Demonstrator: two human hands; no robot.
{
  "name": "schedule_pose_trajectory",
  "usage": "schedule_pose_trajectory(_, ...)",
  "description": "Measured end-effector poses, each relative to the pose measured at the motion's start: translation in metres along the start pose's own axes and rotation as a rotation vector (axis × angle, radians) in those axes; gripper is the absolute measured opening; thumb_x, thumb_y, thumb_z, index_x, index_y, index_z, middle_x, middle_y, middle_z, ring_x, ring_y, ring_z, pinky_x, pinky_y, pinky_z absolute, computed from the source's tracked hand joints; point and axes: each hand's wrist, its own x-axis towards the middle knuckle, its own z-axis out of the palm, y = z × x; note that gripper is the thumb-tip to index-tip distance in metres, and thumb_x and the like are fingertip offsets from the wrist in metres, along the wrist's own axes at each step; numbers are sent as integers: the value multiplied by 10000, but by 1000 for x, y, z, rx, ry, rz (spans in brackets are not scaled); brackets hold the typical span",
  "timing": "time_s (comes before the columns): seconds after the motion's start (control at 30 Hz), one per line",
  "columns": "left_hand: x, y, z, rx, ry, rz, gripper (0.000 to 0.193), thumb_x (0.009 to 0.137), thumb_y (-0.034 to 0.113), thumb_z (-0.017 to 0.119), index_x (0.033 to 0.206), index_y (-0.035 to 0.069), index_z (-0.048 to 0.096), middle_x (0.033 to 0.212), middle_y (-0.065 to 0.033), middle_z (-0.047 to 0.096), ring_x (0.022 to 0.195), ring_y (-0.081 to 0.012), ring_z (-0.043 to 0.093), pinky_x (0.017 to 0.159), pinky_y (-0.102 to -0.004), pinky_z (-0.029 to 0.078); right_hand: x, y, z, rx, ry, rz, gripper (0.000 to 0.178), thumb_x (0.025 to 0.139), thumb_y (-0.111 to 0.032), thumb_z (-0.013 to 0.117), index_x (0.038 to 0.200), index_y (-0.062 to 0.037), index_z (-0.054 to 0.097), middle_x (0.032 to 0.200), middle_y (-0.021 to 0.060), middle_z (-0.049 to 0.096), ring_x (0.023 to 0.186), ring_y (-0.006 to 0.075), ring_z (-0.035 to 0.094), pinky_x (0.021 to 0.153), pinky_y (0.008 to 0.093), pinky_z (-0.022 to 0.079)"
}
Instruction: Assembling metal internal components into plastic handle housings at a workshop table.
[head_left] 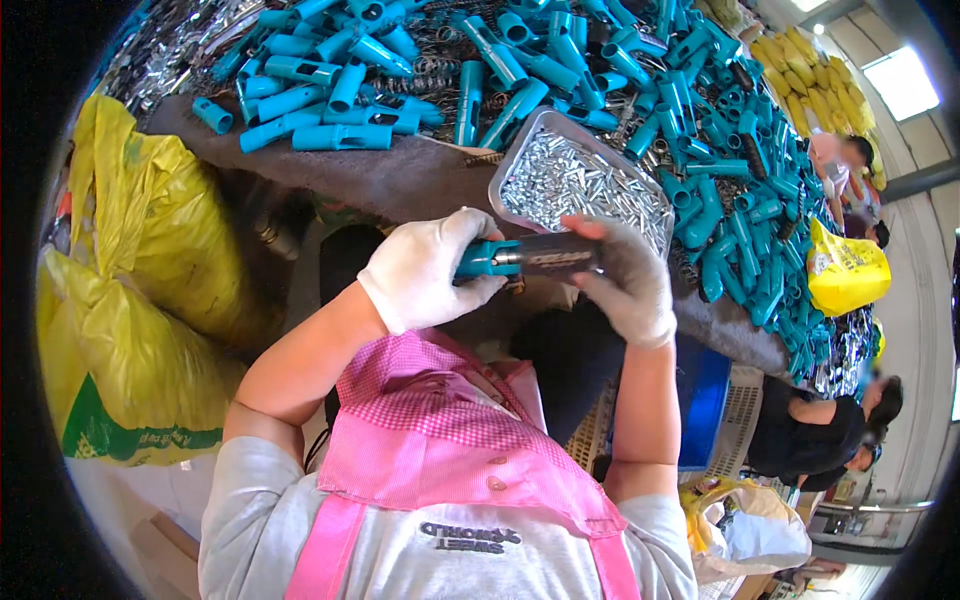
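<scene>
Both of my hands wear white gloves and meet over my lap, in front of the table's edge. My left hand (425, 270) is closed around the teal end of a tubular part (482, 260). At the other end, my right hand (635, 285) grips a dark cylindrical sleeve (555, 255) between thumb and fingers. The two pieces lie in line and touch; how deep one sits in the other is hidden. Just beyond my hands stands a clear plastic tray (497, 188) of small silver pins (570, 180). Behind it are heaped teal tubes (345, 138) and coil springs (425, 82).
Yellow sacks (160, 335) stand against the table at left. A yellow bag (845, 270) rests on the heap at right. Below the right edge are a blue bin (705, 400) and an open sack (745, 530). A person in dark clothing (800, 430) is nearby.
</scene>
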Motion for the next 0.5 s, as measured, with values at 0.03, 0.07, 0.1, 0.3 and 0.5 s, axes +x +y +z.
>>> schedule_pose_trajectory(0.03,0,-1,0,-4,-11,-4,382,662,141,750,976,50,552,824,-147,614,748,-336,628,666,-390,503,2,4,15,24,-19,37,487,753,161,579,1204,-5,501,1244,134,543,1180,204,502,993,342,403)
schedule_pose_trajectory(0.07,-2,-6,0,-2,-23,9,471,674,145,750,1078,41,530,888,-181,616,787,-353,627,681,-403,504,2,2,30,-49,65,107,478,760,137,594,1206,-15,513,1243,119,554,1159,195,520,965,319,425)
schedule_pose_trajectory(0.1,-5,-10,-1,2,-14,1,471,674,145,750,1078,41,530,888,-181,616,787,-353,627,681,-403,504,3,4,36,-102,71,138,481,768,120,598,1220,-17,508,1226,115,567,1128,182,540,941,309,440)
schedule_pose_trajectory(0.3,-34,-42,-2,17,1,-17,535,782,163,660,1230,-27,437,1049,-261,583,921,-427,582,785,-427,480,60,-15,43,-544,-195,222,320,882,-170,569,1163,-18,559,999,216,630,921,345,631,801,374,496)
schedule_pose_trajectory(0.5,-44,-72,3,-200,289,-149,504,821,259,644,1183,-31,447,889,-215,610,827,-347,619,746,-395,472,162,38,72,-1518,-479,91,218,788,-83,532,965,-95,659,951,130,658,884,315,642,753,410,522)
